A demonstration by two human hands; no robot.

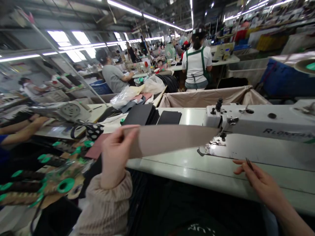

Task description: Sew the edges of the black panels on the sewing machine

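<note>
My left hand (115,157) pinches the near end of a long beige fabric piece (169,139), raised above the table. Its other end tapers toward the needle area of a white sewing machine (246,121); whether it touches the machine I cannot tell. My right hand (262,182), low over the table's front edge and right of the needle, has its fingers curled round a small dark pointed tool (249,164). Only the tool's tip shows, so its exact kind is unclear. Behind the fabric lie two stacks of black panels (139,114) (169,117).
Thread cones (65,185) and a reddish piece (97,146) crowd the left side. Beyond the table stands a cloth-lined bin (182,99). A co-worker's arms (27,127) reach in at far left; another person (196,64) stands farther back.
</note>
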